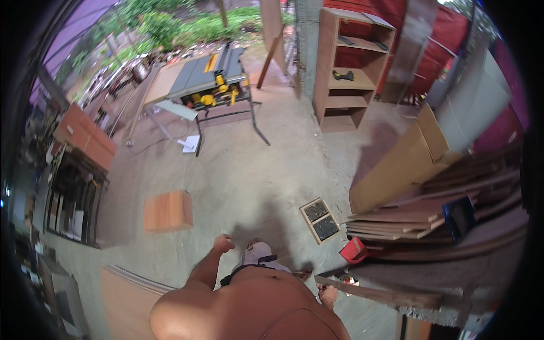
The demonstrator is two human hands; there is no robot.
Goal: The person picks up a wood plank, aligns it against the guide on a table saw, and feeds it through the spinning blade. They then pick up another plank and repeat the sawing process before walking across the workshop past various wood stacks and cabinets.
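My left hand (224, 243) hangs in front of me over the floor, its fingers curled in, with nothing visible in them. The closest thing ahead of it is an orange-brown wooden box (168, 211) on the concrete. At my right side, my right hand (327, 295) is closed beside the end of a long wooden board (377, 294). A small dark bit shows at its fingers, too small to name. Whether this hand touches the board, I cannot tell. Just beyond it lies a small red and white object (349, 280).
A table saw (207, 73) on a folding stand is ahead. A wooden shelf unit (347, 102) holds a drill (343, 75). A two-part wooden tray (320, 221), a red dustpan-like scoop (354, 250), stacked boards (396, 224) and a tall cardboard box (396, 164) line the right. Sheets (130, 300) lean left.
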